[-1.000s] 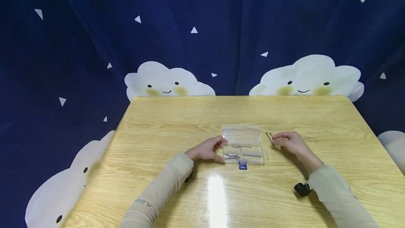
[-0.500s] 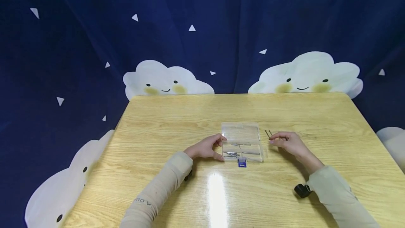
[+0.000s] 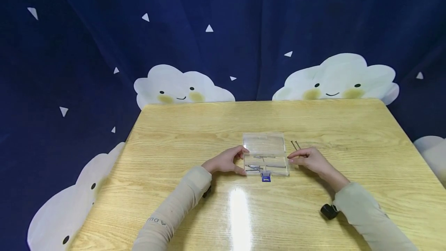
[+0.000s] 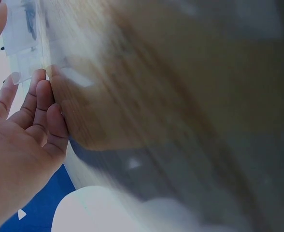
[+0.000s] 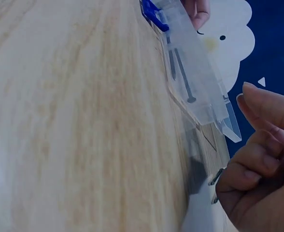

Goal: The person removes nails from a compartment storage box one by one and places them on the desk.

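Note:
A clear plastic box (image 3: 264, 143) lies with its lid folded back, and several metal nails (image 3: 254, 168) lie in its compartments. My left hand (image 3: 226, 161) holds the box by its left end, thumb at the front corner and fingers toward the hinge. My right hand (image 3: 308, 160) is at the box's right end. In the right wrist view its index finger and thumb reach toward the box, the other fingers are curled in, and nothing shows between the fingertips. Two loose nails (image 3: 294, 145) lie just beyond this hand, partly hidden by it.
A blue latch (image 3: 266, 177) hangs from the box's front edge. The box rests on a wood-grain table (image 3: 195, 127). Behind the table hangs a dark blue curtain (image 3: 244, 18) with clouds and small white triangles.
My right hand has moved left from beside the two loose nails to the right end of the box. The left hand stays on the box. The head view has shifted slightly.

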Available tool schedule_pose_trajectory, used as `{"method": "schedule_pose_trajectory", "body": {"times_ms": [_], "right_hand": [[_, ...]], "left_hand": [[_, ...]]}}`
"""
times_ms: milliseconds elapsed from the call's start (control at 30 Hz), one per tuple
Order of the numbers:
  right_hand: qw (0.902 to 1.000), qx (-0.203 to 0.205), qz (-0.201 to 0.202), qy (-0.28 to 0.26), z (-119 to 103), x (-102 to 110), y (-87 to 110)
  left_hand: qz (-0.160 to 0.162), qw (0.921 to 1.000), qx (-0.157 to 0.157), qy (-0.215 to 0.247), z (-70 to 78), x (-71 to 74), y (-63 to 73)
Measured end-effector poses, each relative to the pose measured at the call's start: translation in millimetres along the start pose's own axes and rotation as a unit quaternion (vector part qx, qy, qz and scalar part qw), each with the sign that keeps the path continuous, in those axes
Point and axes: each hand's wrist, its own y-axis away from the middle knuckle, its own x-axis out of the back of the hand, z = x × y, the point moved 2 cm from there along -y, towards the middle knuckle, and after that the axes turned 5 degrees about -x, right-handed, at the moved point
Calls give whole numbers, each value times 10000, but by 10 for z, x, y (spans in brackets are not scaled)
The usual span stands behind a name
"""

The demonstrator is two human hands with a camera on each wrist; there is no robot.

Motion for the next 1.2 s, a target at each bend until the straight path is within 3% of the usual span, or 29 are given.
{"method": "schedule_pose_trajectory", "body": {"times_ms": [367,733,967,1200], "right_hand": [[9989,149,-428,116,-68,-92,16],[9935,568,-516,836,-90,-192,-42],[9788,1060,-810,1555,-145,-225,-35],[9660,1126,-1542,1740,-227,-206,-71]], "left_hand": [[2,9999,104,70,22,6,-1],[-55,9998,179,-19,19,6,-2],[-17,9998,198,-48,10,9,-2],[2,9998,190,4,8,-1,-2]]}}
